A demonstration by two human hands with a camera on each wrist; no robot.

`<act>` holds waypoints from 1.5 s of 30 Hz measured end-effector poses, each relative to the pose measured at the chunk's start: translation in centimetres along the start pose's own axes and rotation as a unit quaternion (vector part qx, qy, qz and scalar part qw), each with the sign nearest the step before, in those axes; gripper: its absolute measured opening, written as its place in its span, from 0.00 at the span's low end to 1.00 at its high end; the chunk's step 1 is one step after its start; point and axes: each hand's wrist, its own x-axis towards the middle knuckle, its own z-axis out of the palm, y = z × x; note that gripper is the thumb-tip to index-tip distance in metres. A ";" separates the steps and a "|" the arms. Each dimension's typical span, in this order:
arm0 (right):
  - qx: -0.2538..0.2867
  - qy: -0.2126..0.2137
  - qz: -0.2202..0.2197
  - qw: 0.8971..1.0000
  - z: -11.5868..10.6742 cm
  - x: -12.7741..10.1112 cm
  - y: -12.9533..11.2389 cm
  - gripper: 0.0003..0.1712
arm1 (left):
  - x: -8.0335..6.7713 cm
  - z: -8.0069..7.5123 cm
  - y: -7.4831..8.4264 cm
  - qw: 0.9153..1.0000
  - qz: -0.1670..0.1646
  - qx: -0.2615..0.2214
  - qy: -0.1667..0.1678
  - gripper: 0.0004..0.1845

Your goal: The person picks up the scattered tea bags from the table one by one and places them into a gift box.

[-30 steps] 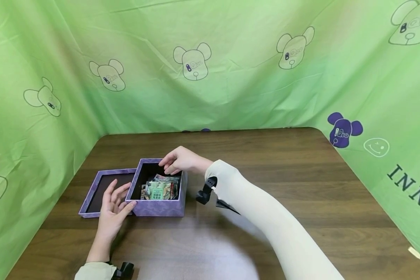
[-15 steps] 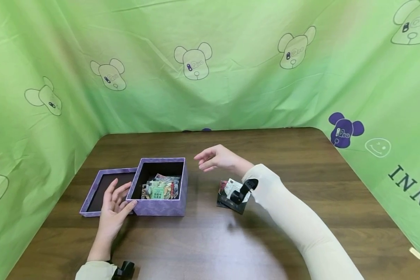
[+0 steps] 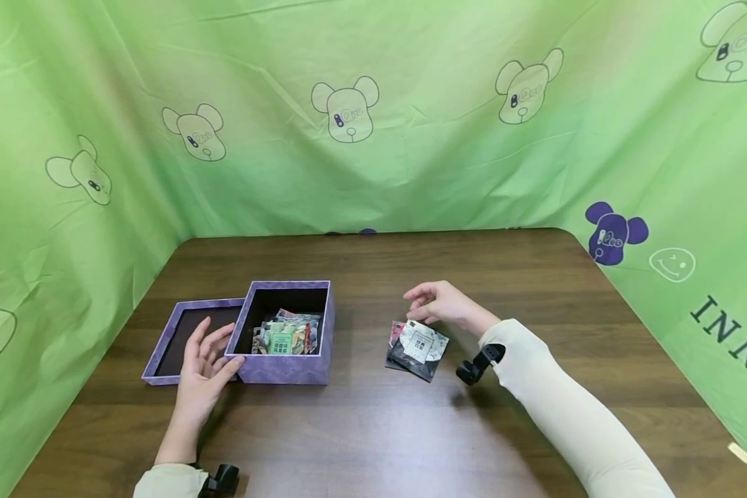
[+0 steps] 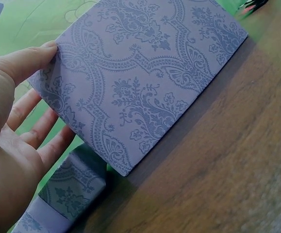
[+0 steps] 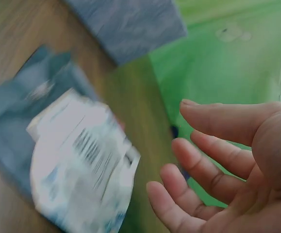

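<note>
My left hand (image 3: 199, 377) holds the front left corner of the purple patterned box (image 3: 283, 371). Its thumb lies on the box's front face (image 4: 135, 73) and the other fingers reach round the left side. Inside the open-topped box lie several colourful flat sachets (image 3: 281, 342). Over to the right, a black-and-white sachet (image 3: 422, 347) overlaps a red-and-black one (image 3: 395, 333) on the table. My right hand (image 3: 443, 303) hovers just behind these two with loosely bent fingers, holding nothing. In the right wrist view the pale printed sachet (image 5: 84, 165) is blurred beside that hand.
The box's lid (image 3: 176, 346) lies inside-up at the left, against the box, partly behind my left hand. Beneath everything is a brown wooden table (image 3: 510, 266). A green printed curtain (image 3: 423, 159) hangs along its back and sides.
My right hand has moved from over the box's back edge to the right, then down towards the two sachets, which its arm hid earlier. The left hand and box have stayed put.
</note>
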 end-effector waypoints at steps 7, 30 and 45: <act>-0.073 0.022 0.009 0.997 -0.7 -1.6 2.2 0.33 | 0.1 0.0 0.0 1.000 0.001 -0.003 -0.001 0.45; -0.131 0.047 -0.037 0.990 0.2 -1.9 3.5 0.33 | 0.2 0.0 -0.1 1.000 0.007 -0.005 -0.004 0.45; -0.068 0.014 -0.040 0.997 -1.1 -2.1 3.1 0.26 | 0.0 -0.1 0.0 1.000 -0.001 0.005 -0.003 0.44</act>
